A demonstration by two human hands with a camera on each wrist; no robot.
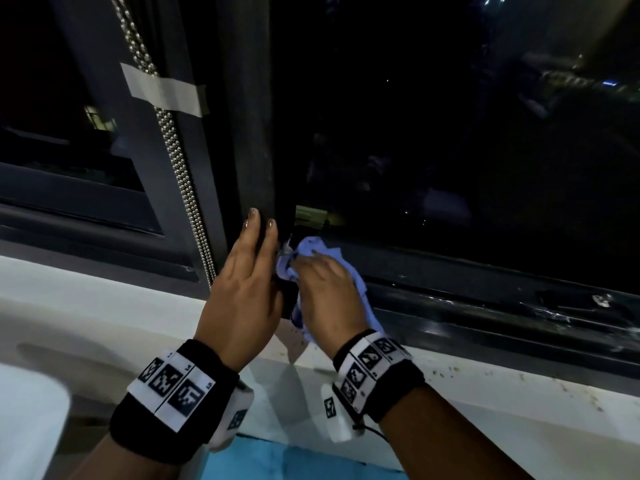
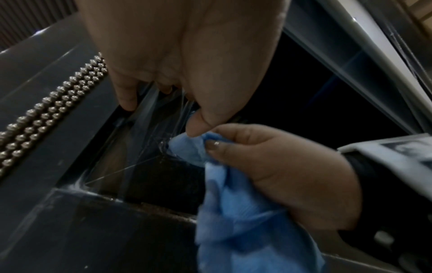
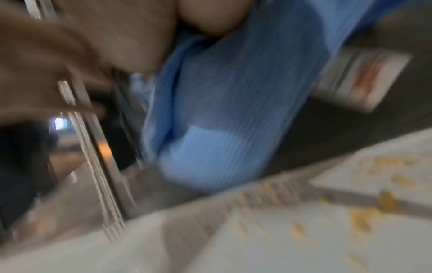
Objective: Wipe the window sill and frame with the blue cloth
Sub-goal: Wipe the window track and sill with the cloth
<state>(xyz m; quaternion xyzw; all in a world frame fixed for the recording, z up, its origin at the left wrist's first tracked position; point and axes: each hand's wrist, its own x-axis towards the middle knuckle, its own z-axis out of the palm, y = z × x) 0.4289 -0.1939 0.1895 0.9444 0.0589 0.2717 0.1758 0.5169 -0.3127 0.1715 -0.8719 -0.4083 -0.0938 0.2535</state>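
Observation:
The blue cloth (image 1: pixel 313 245) is bunched in my right hand (image 1: pixel 322 282), which grips it and pushes it into the corner where the dark upright frame post (image 1: pixel 254 133) meets the bottom rail (image 1: pixel 485 306). My left hand (image 1: pixel 256 244) lies flat on the post just left of the cloth, fingers straight. The left wrist view shows the cloth (image 2: pixel 233 212) hanging from the right hand (image 2: pixel 280 166), with the left thumb touching its top and clear film on the frame. The right wrist view is blurred: cloth (image 3: pixel 222 110) above the white sill (image 3: pixel 233 249).
A bead chain (image 1: pixel 173 143) hangs along the frame left of the post, held by a strip of tape (image 1: pixel 162 88). Yellowish crumbs (image 1: pixel 519 379) dot the white sill (image 1: pixel 104 306) to the right. A white rounded object (image 1: pixel 27 410) sits at lower left.

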